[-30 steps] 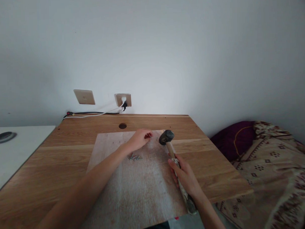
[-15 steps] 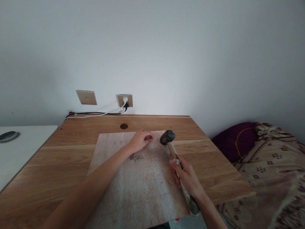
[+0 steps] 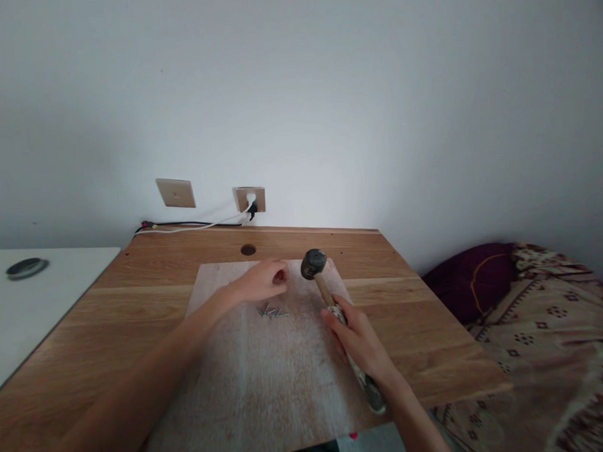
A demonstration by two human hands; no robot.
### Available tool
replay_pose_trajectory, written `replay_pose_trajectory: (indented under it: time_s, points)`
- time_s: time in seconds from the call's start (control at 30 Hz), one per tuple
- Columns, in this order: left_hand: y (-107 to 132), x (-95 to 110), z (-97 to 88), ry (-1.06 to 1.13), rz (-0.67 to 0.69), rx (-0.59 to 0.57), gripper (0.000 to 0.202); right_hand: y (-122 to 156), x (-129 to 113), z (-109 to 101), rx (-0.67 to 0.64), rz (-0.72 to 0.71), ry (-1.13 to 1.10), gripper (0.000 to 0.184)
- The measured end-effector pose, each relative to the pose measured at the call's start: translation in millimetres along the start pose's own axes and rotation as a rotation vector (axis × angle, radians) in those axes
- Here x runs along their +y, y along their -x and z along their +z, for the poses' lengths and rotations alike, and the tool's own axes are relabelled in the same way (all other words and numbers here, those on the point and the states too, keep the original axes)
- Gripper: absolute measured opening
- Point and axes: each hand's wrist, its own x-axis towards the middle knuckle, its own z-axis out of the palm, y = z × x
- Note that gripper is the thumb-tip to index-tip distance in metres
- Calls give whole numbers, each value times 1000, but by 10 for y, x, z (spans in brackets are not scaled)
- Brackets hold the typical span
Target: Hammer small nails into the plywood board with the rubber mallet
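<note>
My right hand (image 3: pixel 357 341) is wrapped round the wooden handle of a hammer (image 3: pixel 328 303), whose dark head hovers over the far part of a pale plywood board (image 3: pixel 267 372). My left hand (image 3: pixel 264 281) rests on the board just left of the hammer head, fingers curled in a pinch; what they hold is too small to name. Several loose nails (image 3: pixel 271 312) lie on the board right below that hand.
The board lies on a wooden desk (image 3: pixel 135 291) with a round cable hole (image 3: pixel 247 250). Wall sockets and cables (image 3: pixel 248 200) sit behind it. A white table (image 3: pixel 17 295) adjoins on the left, a patterned bed cover (image 3: pixel 543 336) on the right.
The hammer head has swung left, closer to my left hand. My left hand has drawn back slightly from the board's far edge, fingers curling in.
</note>
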Motion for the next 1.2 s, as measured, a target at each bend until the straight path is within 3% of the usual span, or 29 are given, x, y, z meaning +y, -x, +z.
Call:
replay_pose_trajectory:
  time_s: [0.1, 0.27, 0.37, 0.47, 0.6, 0.77, 0.9, 1.0, 1.2]
  points:
    - [210, 175, -112, -88, 102, -190, 8, 57, 49, -14, 20, 30, -49, 36]
    - [303, 343, 19, -258, 163, -235, 6, 112, 76, -52, 49, 55, -70, 44]
    - [241, 304, 71, -145, 157, -210, 8, 134, 78, -69, 53, 63, -74, 46]
    - [141, 178, 60, 87, 40, -124, 10, 148, 85, -73, 49, 60, -89, 45]
    - [-29, -42, 82, 290, -61, 81, 39, 138, 88, -48, 49, 59, -122, 44]
    - [-143, -169, 206, 209, -76, 188, 17, 126, 59, 0, 49, 56, -130, 44]
    - [-128, -176, 280, 198, -102, 249, 13, 127, 41, 16, 37, 38, -131, 40]
    - [-111, -190, 300, 261, -140, 253, 10, 126, 32, 25, 32, 57, -143, 42]
    - [-111, -213, 316, 168, -59, 212, 13, 127, 27, 43, 9, 53, -107, 40]
